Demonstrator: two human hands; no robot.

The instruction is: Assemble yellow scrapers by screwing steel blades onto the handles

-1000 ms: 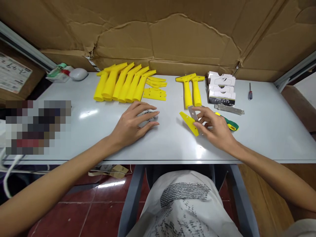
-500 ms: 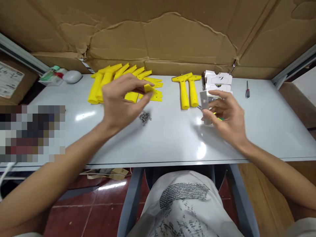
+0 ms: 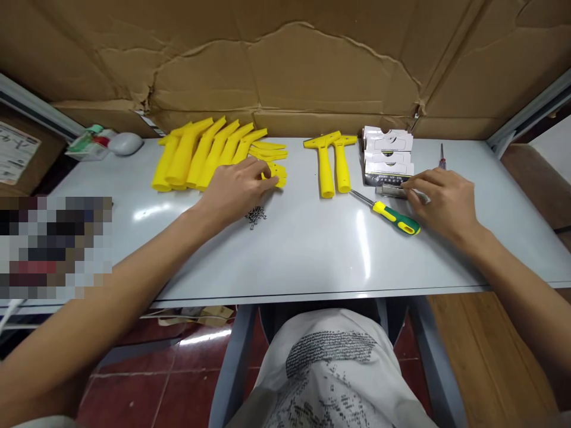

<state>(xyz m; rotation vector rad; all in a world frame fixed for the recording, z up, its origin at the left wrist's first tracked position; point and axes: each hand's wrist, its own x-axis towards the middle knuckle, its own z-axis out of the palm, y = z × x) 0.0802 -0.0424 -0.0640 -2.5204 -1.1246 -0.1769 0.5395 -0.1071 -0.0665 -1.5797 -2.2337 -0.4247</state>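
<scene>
My left hand (image 3: 243, 187) is over a small pile of flat yellow plastic plates (image 3: 279, 174), thumb and fingers closed at the edge of the top one. Just below it lies a heap of small dark screws (image 3: 256, 217). To its left several yellow scraper handles (image 3: 178, 157) lean in a row. My right hand (image 3: 446, 199) grips a thin, silvery, see-through case (image 3: 395, 191) low over the table, in front of a stack of white card packs (image 3: 389, 156). A green and yellow screwdriver (image 3: 392, 216) lies just left of that hand.
Two yellow T-shaped scrapers (image 3: 327, 166) lie mid-table. Behind my right hand is a small screwdriver (image 3: 442, 157). A white mouse (image 3: 125, 144) and a small tray (image 3: 89, 145) stand at the back left. Cardboard (image 3: 285, 71) walls the table's rear edge.
My left hand has lowered the yellow plate to the pile. My right hand has moved right and down with the case, uncovering the green and yellow screwdriver.
</scene>
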